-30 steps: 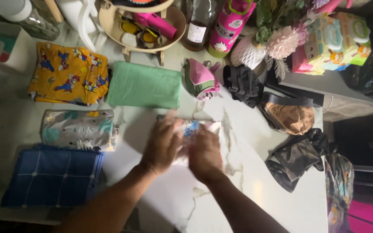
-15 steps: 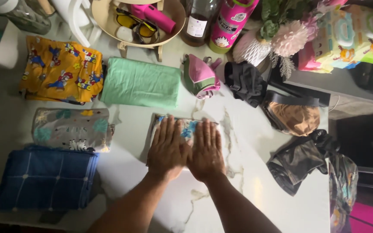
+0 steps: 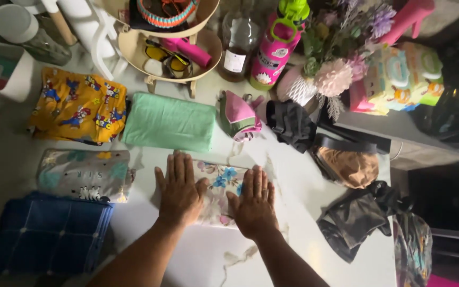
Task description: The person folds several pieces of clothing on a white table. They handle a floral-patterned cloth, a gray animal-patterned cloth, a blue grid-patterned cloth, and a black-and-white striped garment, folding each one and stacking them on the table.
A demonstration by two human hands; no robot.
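Note:
A folded white cloth with a blue and pink flower print lies flat on the white marble table. My left hand presses palm down on its left half, fingers spread. My right hand lies flat on its right half. Neither hand grips the cloth. Much of the cloth is hidden under my palms.
Folded cloths lie to the left: green, yellow cartoon print, grey patterned, navy checked. A pink cap, dark garments, a tan one, a wooden tiered stand and bottles crowd the back and right.
My hands moved apart from the middle of the floral cloth and now lie flat on its two halves; the cloth looks smoother and squarer.

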